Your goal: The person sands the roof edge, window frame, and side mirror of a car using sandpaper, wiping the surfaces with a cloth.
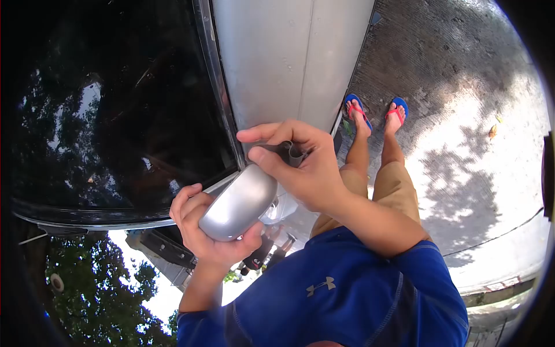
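My left hand (211,231) is wrapped round a silver car side mirror (240,203), fingers on its far side and thumb at the near lower edge. The mirror's smooth, rounded housing faces up. In my right hand (309,165) a folded dark grey sheet (280,151), which looks like sandpaper, is pinched between thumb and fingers. Its edge curls up near the palm. The right thumb and sheet are just above the top end of the mirror housing; whether the sheet touches it I cannot tell.
The car's dark window glass (127,115) fills the left, with a silver body panel (277,63) beyond the mirror. My feet in blue and red flip-flops (400,107) stand on a concrete driveway (457,150). Trees (98,283) show at lower left.
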Tool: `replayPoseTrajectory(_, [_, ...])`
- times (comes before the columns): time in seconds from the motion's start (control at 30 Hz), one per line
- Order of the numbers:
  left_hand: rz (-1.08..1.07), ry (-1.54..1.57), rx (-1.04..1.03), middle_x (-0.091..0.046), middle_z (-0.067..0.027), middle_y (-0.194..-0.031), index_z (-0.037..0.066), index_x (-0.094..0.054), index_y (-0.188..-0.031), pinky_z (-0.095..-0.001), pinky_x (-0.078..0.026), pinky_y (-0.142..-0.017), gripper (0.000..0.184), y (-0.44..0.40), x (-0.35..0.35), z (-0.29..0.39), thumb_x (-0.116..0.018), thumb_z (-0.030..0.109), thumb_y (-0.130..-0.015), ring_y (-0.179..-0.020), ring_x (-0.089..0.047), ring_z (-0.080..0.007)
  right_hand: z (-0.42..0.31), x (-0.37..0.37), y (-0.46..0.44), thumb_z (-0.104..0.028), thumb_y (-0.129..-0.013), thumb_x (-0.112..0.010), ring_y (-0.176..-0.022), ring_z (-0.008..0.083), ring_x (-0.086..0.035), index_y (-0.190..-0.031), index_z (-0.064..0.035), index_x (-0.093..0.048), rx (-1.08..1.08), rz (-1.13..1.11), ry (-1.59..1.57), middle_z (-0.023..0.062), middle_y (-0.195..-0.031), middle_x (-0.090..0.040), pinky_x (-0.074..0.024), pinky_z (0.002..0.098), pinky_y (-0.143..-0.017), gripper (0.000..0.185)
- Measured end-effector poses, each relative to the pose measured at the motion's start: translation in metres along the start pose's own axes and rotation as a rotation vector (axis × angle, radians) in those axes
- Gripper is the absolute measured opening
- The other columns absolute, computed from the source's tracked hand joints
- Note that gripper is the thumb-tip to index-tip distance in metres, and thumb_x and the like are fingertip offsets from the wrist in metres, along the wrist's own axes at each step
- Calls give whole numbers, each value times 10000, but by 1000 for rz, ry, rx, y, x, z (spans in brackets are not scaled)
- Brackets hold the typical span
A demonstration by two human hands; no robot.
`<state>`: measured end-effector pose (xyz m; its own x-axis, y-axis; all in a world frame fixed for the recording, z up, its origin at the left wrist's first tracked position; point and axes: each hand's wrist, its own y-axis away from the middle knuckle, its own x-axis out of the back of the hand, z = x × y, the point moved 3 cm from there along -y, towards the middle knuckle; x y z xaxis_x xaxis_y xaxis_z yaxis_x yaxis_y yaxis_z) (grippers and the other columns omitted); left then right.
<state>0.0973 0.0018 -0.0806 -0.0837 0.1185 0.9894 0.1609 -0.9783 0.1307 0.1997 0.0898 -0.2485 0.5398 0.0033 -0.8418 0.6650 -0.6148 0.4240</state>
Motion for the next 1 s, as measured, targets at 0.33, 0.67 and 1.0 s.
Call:
replayPoseTrajectory(0.33, [-291, -132, -239, -622, -213, -1499, 35, -702, -1322, -583, -466, -1155, 600, -57, 27, 29, -843, 284, -795, -1433, -547, -484, -23, 81, 23, -189, -966, -848, -886, 81, -680, -1015, -16, -723, -8, 141, 493, 7, -905, -722, -547, 292, -766, 219])
replayPoseTrajectory(0.67, [-430, -109, -434, -651, -170, -1452, 11, -658, -1386, -541, -484, -1158, 573, -65, 26, 33, -767, 184, -850, -1410, -570, -441, -17, 27, 36, -292, -975, -843, -623, 58, -623, -999, -20, -696, -138, 104, 248, -2, -737, -684, -480, 263, -516, 310])
replayPoseTrajectory(1.0, [526, 106, -383, -242, -247, -1736, -5, -228, -1683, -643, -353, -1241, 887, 115, -76, -75, -545, 569, -1087, -1558, -343, -510, -31, -38, 39, -151, -921, -814, -622, 138, -569, -848, -19, -626, 349, 274, 589, 60, -780, -626, -456, 310, -563, 241])
